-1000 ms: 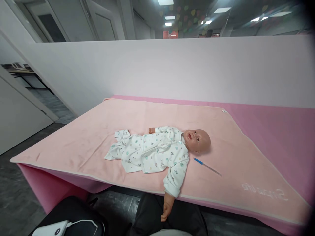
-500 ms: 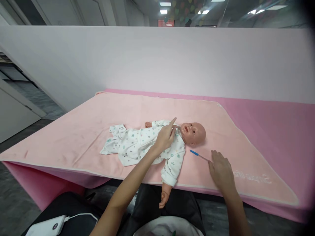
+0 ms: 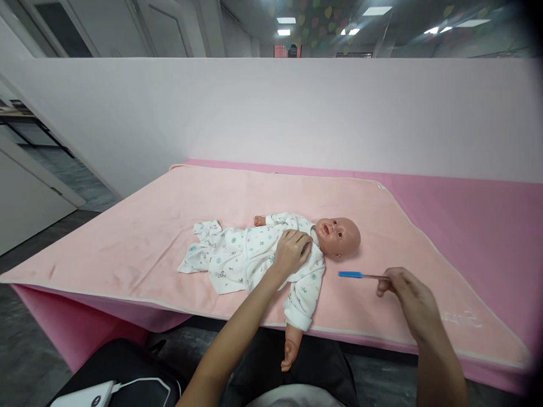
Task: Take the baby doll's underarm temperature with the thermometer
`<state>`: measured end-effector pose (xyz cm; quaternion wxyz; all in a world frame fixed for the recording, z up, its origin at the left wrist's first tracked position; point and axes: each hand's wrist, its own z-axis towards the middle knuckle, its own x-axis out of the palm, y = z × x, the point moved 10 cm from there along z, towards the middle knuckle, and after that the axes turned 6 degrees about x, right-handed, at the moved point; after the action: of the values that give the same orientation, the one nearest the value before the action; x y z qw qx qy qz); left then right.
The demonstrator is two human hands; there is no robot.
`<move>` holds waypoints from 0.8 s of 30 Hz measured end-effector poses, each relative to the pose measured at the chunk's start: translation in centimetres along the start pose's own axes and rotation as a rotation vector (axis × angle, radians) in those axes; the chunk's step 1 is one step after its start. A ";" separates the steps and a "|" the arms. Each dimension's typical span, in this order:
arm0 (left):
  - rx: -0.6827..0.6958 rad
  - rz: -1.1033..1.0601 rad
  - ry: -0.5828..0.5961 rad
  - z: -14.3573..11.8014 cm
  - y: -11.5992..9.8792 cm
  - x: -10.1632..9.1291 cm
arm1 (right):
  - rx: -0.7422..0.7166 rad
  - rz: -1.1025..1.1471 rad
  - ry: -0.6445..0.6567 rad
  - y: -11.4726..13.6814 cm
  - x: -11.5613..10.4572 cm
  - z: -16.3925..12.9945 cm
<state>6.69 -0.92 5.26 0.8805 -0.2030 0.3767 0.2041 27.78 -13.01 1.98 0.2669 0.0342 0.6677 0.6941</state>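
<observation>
A baby doll [image 3: 339, 236] lies on its back, head to the right, dressed in a white printed shirt and trousers [image 3: 229, 249]. My left hand [image 3: 292, 251] rests on its upper chest by the collar. Its fingers are curled closed, and their tips are partly hidden, so I cannot see what is in them. To the right, my right hand [image 3: 407, 291] pinches the end of a thin stick with a blue tip [image 3: 350, 275]. The stick is nearly level, its blue end pointing left, just in front of the doll's head.
A peach blanket [image 3: 139, 226] with a pale border covers much of the pink tabletop [image 3: 487, 226]. Behind the table runs a low white wall [image 3: 271, 113]. The doll's near arm [image 3: 292, 345] hangs over the front edge. A white power bank [image 3: 82, 395] with a cable lies at lower left.
My left hand's extended index finger has curled in, and the hand now lies lower on the chest. My right hand has turned and moved right, bringing the stick level with it.
</observation>
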 end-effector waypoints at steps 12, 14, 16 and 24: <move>0.010 0.024 -0.030 -0.3 0.0 -0.2 | 0.161 0.374 -0.028 3.2 5.6 1.0; 0.013 0.024 -0.026 -0.4 0.0 -0.2 | 0.153 0.347 -0.032 3.4 5.6 0.9; 0.017 0.022 -0.027 -0.4 0.0 -0.1 | 0.117 0.258 -0.038 3.9 5.4 0.6; 0.027 0.008 -0.052 -0.5 -0.1 -0.2 | 0.146 0.258 0.230 4.2 8.4 -0.7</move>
<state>6.29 -1.26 5.12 0.8919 -0.1841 0.3571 0.2075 18.92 -10.02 3.26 0.0946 0.0591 0.7325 0.6715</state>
